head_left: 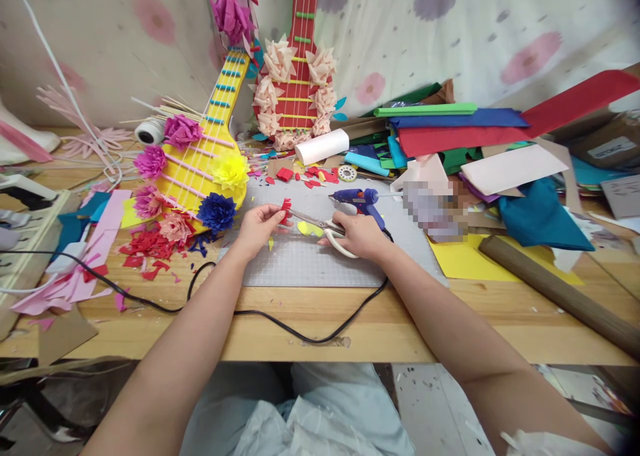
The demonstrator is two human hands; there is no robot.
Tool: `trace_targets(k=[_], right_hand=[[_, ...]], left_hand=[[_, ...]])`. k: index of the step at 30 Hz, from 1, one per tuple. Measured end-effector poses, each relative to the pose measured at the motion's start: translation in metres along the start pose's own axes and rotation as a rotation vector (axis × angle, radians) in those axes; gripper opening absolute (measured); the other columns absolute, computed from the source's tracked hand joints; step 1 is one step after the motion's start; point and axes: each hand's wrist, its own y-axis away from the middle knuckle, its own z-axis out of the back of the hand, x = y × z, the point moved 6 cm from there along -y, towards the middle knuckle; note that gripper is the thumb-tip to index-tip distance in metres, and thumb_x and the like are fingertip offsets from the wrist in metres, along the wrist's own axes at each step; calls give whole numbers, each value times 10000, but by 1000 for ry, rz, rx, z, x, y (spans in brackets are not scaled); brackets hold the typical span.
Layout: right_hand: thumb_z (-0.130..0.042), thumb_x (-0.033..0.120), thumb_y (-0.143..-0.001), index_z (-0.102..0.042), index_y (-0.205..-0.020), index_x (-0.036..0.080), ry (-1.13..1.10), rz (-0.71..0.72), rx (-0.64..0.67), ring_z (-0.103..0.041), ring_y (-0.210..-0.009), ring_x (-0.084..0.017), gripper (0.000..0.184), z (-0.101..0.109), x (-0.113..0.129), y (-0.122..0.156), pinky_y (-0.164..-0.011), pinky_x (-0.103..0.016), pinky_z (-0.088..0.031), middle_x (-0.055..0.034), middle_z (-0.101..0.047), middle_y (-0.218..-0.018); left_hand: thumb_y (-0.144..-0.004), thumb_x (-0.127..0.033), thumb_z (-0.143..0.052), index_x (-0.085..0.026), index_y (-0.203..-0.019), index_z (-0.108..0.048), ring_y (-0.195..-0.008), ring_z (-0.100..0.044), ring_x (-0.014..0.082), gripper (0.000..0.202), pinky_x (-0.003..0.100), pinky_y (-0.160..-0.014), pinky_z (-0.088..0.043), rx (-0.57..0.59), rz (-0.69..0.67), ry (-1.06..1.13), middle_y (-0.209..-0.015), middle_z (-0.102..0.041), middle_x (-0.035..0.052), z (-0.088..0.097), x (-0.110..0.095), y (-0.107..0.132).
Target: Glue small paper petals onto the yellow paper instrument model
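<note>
Between the fingertips of my left hand [260,229] is a small piece of red paper [287,206] with a fringed edge. My right hand [361,233] is wrapped round the handles of white-handled scissors [342,247]. Their blades [306,217] point left and reach the red paper. Both hands are over a grey cutting mat [300,263]. Yellow paper scraps [310,229] lie beneath the blades. Just beyond my right hand rests a blue glue gun [361,198] on the mat.
A yellow paper-flowered guitar [220,133] and a red one [295,69] lean at the back. Red scraps [150,246] lie left. Stacked coloured paper [465,136] and a brown roll [555,289] fill the right. A black cable [300,336] loops along the front.
</note>
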Motion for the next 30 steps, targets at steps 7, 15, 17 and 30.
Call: trace_targets(k=[7, 15, 17, 30], right_hand=[[-404, 681, -757, -520, -799, 192, 9, 7, -4, -539, -611, -168, 504, -1, 1, 0, -514, -257, -196, -39, -605, -664], [-410, 675, -759, -530, -797, 191, 18, 7, 3, -536, -612, -169, 500, -1, 2, 0, -524, -260, -203, -37, -609, -661], [-409, 675, -760, -534, -802, 192, 21, 2, 11, -538, -615, -169, 501, -1, 2, 0, -523, -261, -203, -38, -613, -669], [-384, 683, -769, -552, -785, 189, 22, 4, 2, -532, -598, -168, 522, -1, 1, -1, -520, -262, -197, -43, -607, -646]], left_hand=[[-581, -398, -729, -125, -755, -598, -627, -640, 144, 349, 296, -617, -545, -22, 12, -5, -696, -656, 26, 2, 3, -1], [-611, -405, -708, -126, -774, -600, -649, -647, 151, 341, 321, -653, -545, 1, 8, -40, -721, -658, 32, 3, 3, -2], [-609, -403, -708, -126, -774, -602, -648, -647, 152, 339, 321, -649, -549, 3, 10, -39, -719, -658, 33, 3, 3, -2], [-597, -376, -722, -125, -773, -594, -634, -641, 144, 332, 302, -609, -553, 27, 17, 8, -739, -652, 35, 0, 2, -1]])
